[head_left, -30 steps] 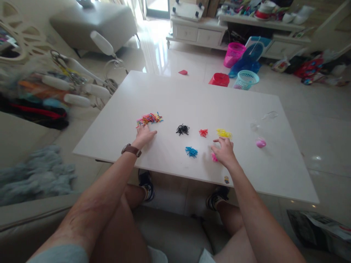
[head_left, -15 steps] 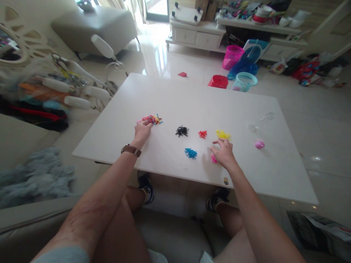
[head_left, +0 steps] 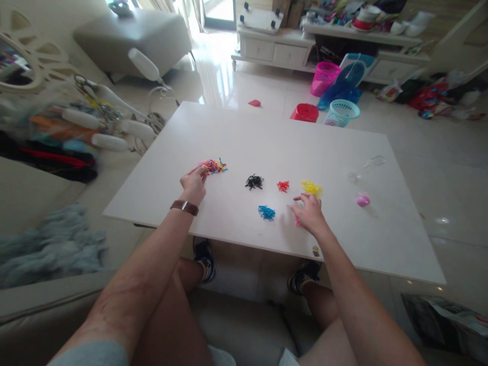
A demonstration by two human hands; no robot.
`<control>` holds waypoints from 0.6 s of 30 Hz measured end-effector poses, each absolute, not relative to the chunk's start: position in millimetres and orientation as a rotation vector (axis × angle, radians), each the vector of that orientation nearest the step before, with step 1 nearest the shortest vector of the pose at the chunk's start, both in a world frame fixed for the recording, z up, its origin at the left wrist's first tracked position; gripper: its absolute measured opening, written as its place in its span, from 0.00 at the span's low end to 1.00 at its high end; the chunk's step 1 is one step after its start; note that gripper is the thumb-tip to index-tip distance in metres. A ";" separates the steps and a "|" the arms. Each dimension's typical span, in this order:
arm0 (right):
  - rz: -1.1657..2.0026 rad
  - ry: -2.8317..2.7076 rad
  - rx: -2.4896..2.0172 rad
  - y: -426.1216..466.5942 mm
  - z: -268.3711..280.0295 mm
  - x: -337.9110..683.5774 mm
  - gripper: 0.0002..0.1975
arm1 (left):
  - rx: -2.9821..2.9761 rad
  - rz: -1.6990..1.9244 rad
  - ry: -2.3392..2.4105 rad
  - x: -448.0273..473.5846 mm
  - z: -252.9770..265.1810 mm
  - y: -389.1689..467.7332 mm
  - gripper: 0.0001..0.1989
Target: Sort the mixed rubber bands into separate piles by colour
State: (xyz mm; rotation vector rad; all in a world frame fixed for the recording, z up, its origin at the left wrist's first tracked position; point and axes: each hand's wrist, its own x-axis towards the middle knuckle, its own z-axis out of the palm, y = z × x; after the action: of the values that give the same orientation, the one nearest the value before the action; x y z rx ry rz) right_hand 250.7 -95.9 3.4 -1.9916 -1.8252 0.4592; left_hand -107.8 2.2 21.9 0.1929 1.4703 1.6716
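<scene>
My left hand (head_left: 193,184), with a brown watch on the wrist, is at the near left edge of a mixed pile of small coloured rubber bands (head_left: 215,166). Its fingers are pinched together; what is between them is hidden. My right hand (head_left: 310,211) hovers with fingers apart over pink rubber bands (head_left: 297,221), which it partly covers. Just beyond its fingertips lie yellow rubber bands (head_left: 311,188). Between the hands are separate piles of black (head_left: 254,182), red (head_left: 282,186) and blue rubber bands (head_left: 266,212).
On the right of the white table (head_left: 244,132) are a pink rounded object (head_left: 363,200) and a clear plastic piece (head_left: 354,176). A small sticker (head_left: 315,251) is near the front edge. Baskets, including a turquoise one (head_left: 343,112), stand on the floor behind.
My left hand has drawn back slightly to the left at the mixed pile. My right hand has barely moved over the pink rubber bands.
</scene>
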 end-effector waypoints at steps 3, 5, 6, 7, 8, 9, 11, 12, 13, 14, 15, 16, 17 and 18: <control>0.468 -1.837 -1.990 -96.1 3.6 248.1 0.16 | 0.192 1.650 1.409 -102.3 23.7 1.0 0.07; 0.472 -1.839 -1.989 -96.0 4.1 246.9 0.16 | 0.213 1.634 1.387 -99.1 23.2 1.0 0.07; 0.474 -1.838 -1.986 -96.0 4.2 246.6 0.16 | 0.229 1.626 1.380 -97.5 22.8 0.9 0.07; 0.477 -1.838 -1.981 -95.9 4.3 246.3 0.15 | 0.248 1.618 1.375 -95.7 22.3 0.7 0.07; 0.480 -1.838 -1.974 -95.8 4.3 246.1 0.15 | 0.266 1.609 1.372 -93.6 21.9 0.1 0.07; 0.485 -1.838 -1.967 -95.7 4.2 245.8 0.15 | 0.286 1.596 1.371 -91.0 21.7 -0.7 0.07; 0.498 -1.841 -1.950 -95.5 4.5 244.5 0.15 | 0.337 1.552 1.373 -83.9 21.9 -3.8 0.08; 0.507 -1.845 -1.936 -95.4 5.1 243.3 0.15 | 0.370 1.519 1.371 -79.2 22.4 -6.1 0.09; 0.519 -1.851 -1.915 -95.3 6.2 241.7 0.14 | 0.407 1.482 1.365 -73.6 22.9 -8.9 0.10; 0.536 -1.859 -1.887 -95.2 7.9 239.6 0.13 | 0.451 1.442 1.346 -67.3 23.6 -12.2 0.12; 0.560 -1.868 -1.850 -95.1 10.3 236.9 0.12 | 0.492 1.399 1.320 -60.4 24.3 -15.9 0.13; 0.590 -1.878 -1.806 -95.2 13.3 233.8 0.11 | 0.537 1.351 1.281 -53.0 24.9 -20.0 0.13; 0.623 -1.887 -1.757 -95.4 16.8 230.2 0.10 | 0.569 1.298 1.238 -45.5 25.4 -24.1 0.13; 0.657 -1.895 -1.703 -95.7 20.6 226.3 0.10 | 0.590 1.252 1.194 -38.0 25.8 -28.2 0.13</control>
State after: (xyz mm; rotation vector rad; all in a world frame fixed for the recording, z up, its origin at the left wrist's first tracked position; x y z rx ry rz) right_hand 226.3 -95.7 20.6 -1.7034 -1.8948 0.6570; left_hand -38.0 -28.2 25.8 0.5896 1.1937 1.2517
